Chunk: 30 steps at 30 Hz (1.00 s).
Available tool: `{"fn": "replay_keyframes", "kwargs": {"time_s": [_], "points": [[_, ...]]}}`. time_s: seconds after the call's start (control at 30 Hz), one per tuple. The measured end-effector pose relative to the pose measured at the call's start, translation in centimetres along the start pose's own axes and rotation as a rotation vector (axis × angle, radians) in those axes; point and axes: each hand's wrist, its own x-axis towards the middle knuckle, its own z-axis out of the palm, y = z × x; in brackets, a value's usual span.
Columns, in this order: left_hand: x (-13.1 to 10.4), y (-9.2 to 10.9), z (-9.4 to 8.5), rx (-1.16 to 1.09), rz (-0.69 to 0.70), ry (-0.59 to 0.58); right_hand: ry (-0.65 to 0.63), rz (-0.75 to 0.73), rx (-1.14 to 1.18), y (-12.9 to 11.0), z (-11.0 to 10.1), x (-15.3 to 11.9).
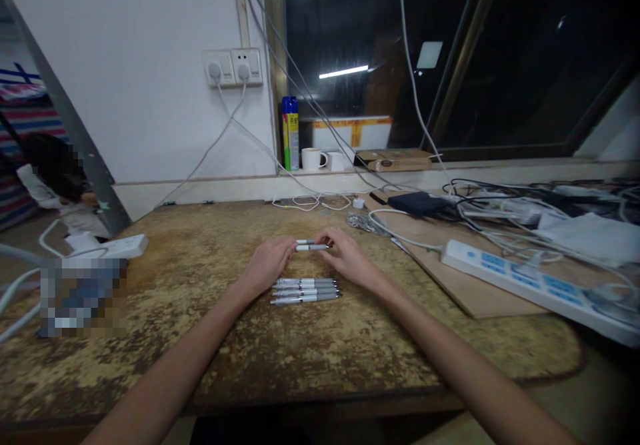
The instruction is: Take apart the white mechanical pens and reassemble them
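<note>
Two white and grey pens (306, 246) lie side by side at the middle of the worn wooden table (210, 338). My left hand (273, 262) has its fingers closed on their left ends. At the right ends is my right hand (344, 253), its fingers bent round the tips. Nearer to me, several similar pens (306, 290) rest in a row, roughly parallel, with their grey ends to the right. The fingertips of both hands partly cover the ends of the upper pens.
A power strip (520, 285) and tangled cables lie on a brown board (480, 298) at the right. A spray can (290, 133) and white mug (313, 158) stand on the sill. Another person (65, 192) is at far left.
</note>
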Motion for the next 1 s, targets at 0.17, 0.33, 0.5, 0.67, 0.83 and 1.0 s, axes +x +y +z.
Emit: {"fn": "replay_keyframes", "kwargs": {"time_s": [0.17,0.33,0.5,0.67,0.83,1.0], "points": [[-0.01,-0.1,-0.02,-0.003,0.046,0.019,-0.061,0.13,0.064,-0.47,0.2,0.14],[0.05,-0.1,-0.31,0.0,0.054,-0.015,-0.024,0.075,0.18,-0.48,0.58,0.31],[0.0,0.24,-0.48,-0.014,0.068,-0.011,-0.057,0.162,0.189,-0.88,0.61,0.38],[-0.05,0.33,-0.34,-0.047,0.055,-0.001,0.018,0.092,0.207,-1.03,0.48,0.54],[-0.03,0.36,-0.51,-0.108,0.025,-0.006,0.002,0.137,0.224,-0.98,0.35,0.65],[-0.02,0.69,-0.93,-0.186,0.002,-0.008,0.035,0.119,0.259,-1.0,0.41,0.7]]}}
